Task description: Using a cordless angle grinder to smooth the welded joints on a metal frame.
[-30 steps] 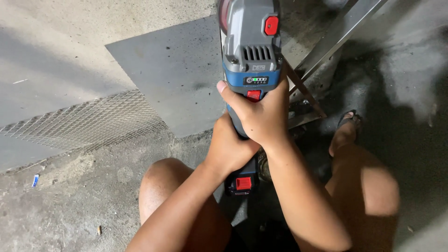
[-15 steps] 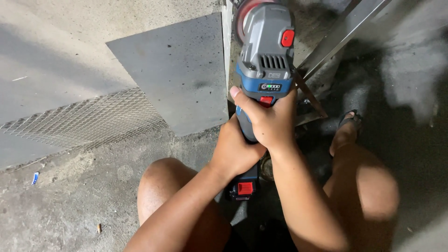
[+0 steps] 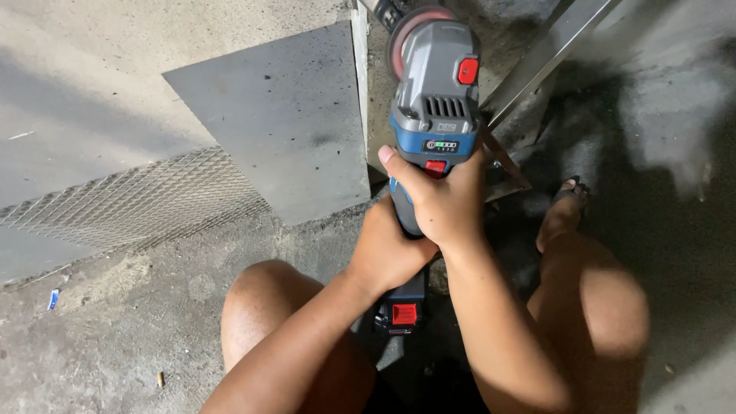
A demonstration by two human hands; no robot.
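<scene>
Angle grinder point(image 3: 435, 100) upright over concrete floor point(image 3: 107, 337), disc end near edge of grey metal sheet point(image 3: 284, 115); metal bar point(image 3: 548, 54) close on right, open floor left. Right hand point(image 3: 441, 201) wraps blue-grey body; left hand point(image 3: 389, 249) grips handle lower.

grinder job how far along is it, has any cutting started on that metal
Done: both hands are set on the angle grinder, the right hand round its body and the left hand lower on the handle. In hand: the disc is held up by the edge of the grey metal sheet. Left: no sparks and no visible cut line, so the cutting or grinding itself seems not yet begun.
</scene>
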